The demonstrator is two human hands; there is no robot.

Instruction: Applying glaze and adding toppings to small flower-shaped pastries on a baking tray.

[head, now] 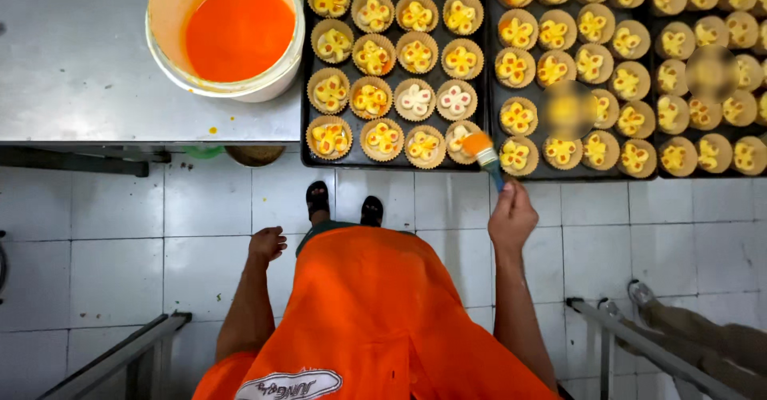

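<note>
The right hand holds a brush. Its fingers are wrapped tight around the handle. The orange bristles sit just past the fingertips, touching or nearly touching a small cake in the front row of the dark tray. It is hard to tell if the bristles really press on it.

The left hand hangs by the person's side, well back from the tabletop. Its fingers are curled in loosely and hold nothing.

The step looks like painting orange glaze on the cakes, one by one. Most cakes on this tray are shiny yellow. Two cakes one row beyond the brush tip look pale, so they may not be painted yet.

A white bucket of orange glaze stands far off to the left of the brush hand, on the tabletop. More trays of cakes lie to the right of the fingers.

The next move probably calls for a soft stroke over the cake top, light enough not to squash it. The brush may need a dip in the bucket when it runs dry.
</note>
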